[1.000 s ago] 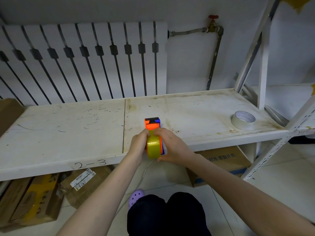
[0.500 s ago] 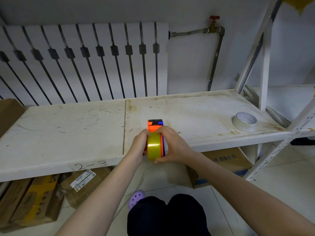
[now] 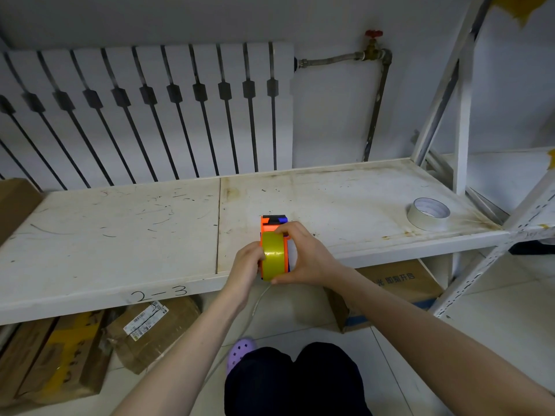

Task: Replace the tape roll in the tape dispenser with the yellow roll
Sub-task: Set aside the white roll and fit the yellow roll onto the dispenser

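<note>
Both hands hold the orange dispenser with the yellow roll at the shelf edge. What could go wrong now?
1. The tape dispenser sits at the front edge of the shelf; if the left hand or right hand slips, it may fall to the floor.
2. The yellow roll may not be fully seated and could come off.

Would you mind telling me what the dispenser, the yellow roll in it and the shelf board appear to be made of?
The tape dispenser looks like moulded plastic: saturated orange with a blue part, smooth and matte. The yellow roll seems to be glossy translucent film tape, since light glints off its face. The shelf board is probably white-painted metal or laminated board; its scratches and rusty-brown stains leave that open.
</note>
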Tool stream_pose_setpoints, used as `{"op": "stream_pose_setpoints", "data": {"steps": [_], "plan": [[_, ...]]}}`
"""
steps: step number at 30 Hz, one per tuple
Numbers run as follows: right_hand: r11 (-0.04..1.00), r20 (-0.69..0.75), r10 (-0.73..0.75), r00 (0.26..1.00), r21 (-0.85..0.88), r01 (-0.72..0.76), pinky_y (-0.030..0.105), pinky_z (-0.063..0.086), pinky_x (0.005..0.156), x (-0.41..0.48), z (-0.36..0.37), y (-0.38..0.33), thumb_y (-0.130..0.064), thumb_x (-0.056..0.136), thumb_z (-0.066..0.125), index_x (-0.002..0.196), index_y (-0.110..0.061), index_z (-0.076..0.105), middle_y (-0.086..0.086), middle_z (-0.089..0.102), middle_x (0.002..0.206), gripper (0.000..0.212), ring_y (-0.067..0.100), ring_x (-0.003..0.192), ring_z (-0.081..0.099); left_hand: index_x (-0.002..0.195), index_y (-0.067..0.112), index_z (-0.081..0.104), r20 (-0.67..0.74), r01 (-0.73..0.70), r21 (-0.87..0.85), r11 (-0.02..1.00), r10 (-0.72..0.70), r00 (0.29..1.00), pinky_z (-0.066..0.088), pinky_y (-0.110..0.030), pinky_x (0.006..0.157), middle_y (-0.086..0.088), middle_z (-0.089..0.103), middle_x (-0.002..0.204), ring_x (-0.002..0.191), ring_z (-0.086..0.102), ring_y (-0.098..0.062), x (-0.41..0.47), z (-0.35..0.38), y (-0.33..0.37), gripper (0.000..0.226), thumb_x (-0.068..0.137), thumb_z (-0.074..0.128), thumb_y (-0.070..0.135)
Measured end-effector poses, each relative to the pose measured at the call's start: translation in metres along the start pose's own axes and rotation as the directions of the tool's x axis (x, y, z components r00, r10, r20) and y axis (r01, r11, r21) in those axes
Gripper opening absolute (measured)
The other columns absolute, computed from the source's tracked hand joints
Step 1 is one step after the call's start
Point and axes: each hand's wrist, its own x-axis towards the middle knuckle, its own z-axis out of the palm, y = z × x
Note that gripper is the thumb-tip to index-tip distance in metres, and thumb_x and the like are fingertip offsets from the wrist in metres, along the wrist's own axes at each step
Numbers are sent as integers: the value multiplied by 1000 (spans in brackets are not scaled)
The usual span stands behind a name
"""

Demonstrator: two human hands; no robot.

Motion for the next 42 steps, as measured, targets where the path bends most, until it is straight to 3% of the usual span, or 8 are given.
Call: {"op": "stream_pose_setpoints", "data": {"steps": [13, 20, 23, 27, 32, 36, 39, 42], "plan": [[999, -23, 44, 999, 8, -44, 26, 48, 84, 1, 0, 0, -44, 51, 87, 128, -25, 38, -2, 43, 129, 92, 11, 110, 47, 102, 2, 61, 97, -81, -4, 997, 81, 992, 41, -34, 71, -14, 60, 90, 84, 53, -23, -1, -9, -23, 47, 58, 46, 7], [992, 11, 125, 992, 23, -125, 28, 49, 88, 8, -3, -5, -43, 56, 85, 133, -24, 36, -3, 42, 132, 93, 13, 114, 46, 79, 9, 55, -2, -74, 7, 997, 74, 997, 39, -26, 61, -6, 53, 76, 72, 50, -16, 10, -6, -7, 12, 83, 44, 7], [993, 86, 78, 993, -94, -70, 30, 48, 91, 8, -9, -5, -47, 55, 85, 138, -25, 30, -3, 42, 135, 102, 14, 116, 47, 86, 7, 60, 32, -75, 12, 997, 75, 997, 42, -25, 61, -7, 57, 81, 77, 53, -17, 10, -5, -7, 22, 71, 46, 16], [976, 47, 66, 997, -210, -55, 29, 45, 91, 13, -11, -3, -55, 54, 81, 136, -23, 37, 0, 52, 129, 98, 16, 111, 52, 84, 7, 59, 65, -122, 45, 992, 119, 991, 41, -16, 58, -5, 54, 76, 72, 49, -12, 8, -6, -19, 24, 81, 39, -6], [985, 131, 168, 977, -59, -162, 40, 51, 89, 25, -15, -1, -54, 61, 78, 127, -18, 49, 3, 61, 117, 80, 19, 103, 57, 98, 2, 65, 72, -162, 44, 986, 159, 985, 47, -10, 66, -7, 64, 85, 79, 57, -11, 6, -9, -32, 28, 85, 42, -6], [946, 253, 257, 933, 131, -296, 37, 50, 95, 26, -19, 0, -45, 72, 74, 133, -17, 44, 6, 56, 127, 73, 24, 116, 54, 105, 2, 64, 92, -184, 48, 982, 179, 980, 50, -13, 74, -14, 65, 98, 90, 59, -14, 6, -12, -35, 29, 85, 45, -7], [984, 180, 177, 968, -29, -175, 38, 45, 101, 21, -16, -2, -52, 69, 73, 146, -18, 21, 4, 37, 145, 99, 20, 128, 41, 104, 0, 64, 89, -170, 36, 985, 166, 982, 48, -11, 71, -14, 65, 97, 89, 58, -14, 8, -13, -36, 25, 87, 46, -4], [963, 73, -84, 994, -251, 99, 32, 47, 93, 15, -11, -3, -56, 55, 80, 138, -20, 31, 1, 42, 137, 103, 16, 119, 47, 96, -5, 63, 54, -139, 33, 990, 138, 989, 43, -18, 68, -17, 60, 90, 83, 55, -17, 13, -13, -31, 23, 88, 46, 7]]}}
